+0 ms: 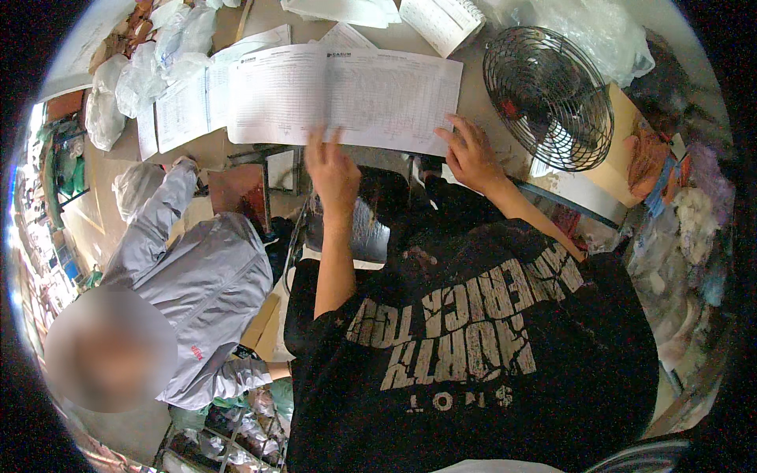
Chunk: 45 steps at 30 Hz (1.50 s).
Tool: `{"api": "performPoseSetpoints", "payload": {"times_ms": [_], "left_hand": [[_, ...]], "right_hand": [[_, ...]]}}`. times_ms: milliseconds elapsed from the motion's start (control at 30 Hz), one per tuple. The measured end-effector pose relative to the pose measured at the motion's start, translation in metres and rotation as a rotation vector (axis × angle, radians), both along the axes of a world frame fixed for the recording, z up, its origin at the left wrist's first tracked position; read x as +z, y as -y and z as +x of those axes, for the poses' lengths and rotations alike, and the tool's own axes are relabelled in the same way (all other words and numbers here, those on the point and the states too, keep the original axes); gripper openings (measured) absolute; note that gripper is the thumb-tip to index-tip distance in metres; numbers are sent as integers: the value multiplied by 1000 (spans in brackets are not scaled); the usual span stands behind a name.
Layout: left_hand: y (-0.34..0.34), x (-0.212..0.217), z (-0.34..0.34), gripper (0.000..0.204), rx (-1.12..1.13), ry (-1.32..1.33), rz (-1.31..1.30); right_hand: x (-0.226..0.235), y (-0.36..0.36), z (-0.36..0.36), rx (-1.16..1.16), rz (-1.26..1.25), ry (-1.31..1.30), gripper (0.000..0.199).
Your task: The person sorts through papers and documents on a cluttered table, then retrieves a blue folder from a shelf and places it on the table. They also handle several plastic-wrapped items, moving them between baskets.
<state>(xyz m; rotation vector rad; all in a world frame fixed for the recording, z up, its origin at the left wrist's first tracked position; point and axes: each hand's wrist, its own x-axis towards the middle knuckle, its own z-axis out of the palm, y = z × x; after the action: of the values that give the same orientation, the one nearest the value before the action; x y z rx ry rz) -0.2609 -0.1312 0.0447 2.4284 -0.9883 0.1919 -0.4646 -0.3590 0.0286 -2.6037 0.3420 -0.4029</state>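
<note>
Fingers extended, left hand (334,173) and right hand (471,155) are overlapping a ledger (351,91) along its near edge; a fan (548,98) to its right, if running, could be flipping it shut.

The way above the open booklet (386,98) is free; a caged fan (548,98) blocks right, plastic bags (167,59) left.

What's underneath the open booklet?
Printed sheets extend past the left edge of the open booklet, apparently running partly beneath it; another sheet peeks past its top. Whatever else lies there is covered by its pages.
</note>
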Motion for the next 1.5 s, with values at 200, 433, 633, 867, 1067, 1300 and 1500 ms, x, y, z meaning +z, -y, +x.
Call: {"api": "performPoseSetpoints", "payload": {"times_ms": [200, 433, 633, 867, 1067, 1300, 1500], "left_hand": [[6, -19, -12, 37, -146, -89, 83], [11, -37, -20, 42, -54, -218, 38], [8, -48, -38, 83, -167, -191, 187], [7, -89, -35, 126, -211, -145, 295], [-2, -107, -33, 131, -234, -182, 372], [-2, -107, -31, 135, -255, -194, 372], [-2, -102, -30, 136, -250, -265, 467]], "right_hand": [[-21, 5, 12, -34, 33, 7, 46], [-46, 22, 11, -44, -117, 57, 53], [-50, 20, 5, -74, -178, -96, 52], [-44, 20, 10, -82, -181, -85, 53], [-42, 18, 11, -88, -178, -106, 56], [-42, 20, 11, -73, -152, -94, 56], [-41, 20, 11, -77, -151, -98, 55]]}}
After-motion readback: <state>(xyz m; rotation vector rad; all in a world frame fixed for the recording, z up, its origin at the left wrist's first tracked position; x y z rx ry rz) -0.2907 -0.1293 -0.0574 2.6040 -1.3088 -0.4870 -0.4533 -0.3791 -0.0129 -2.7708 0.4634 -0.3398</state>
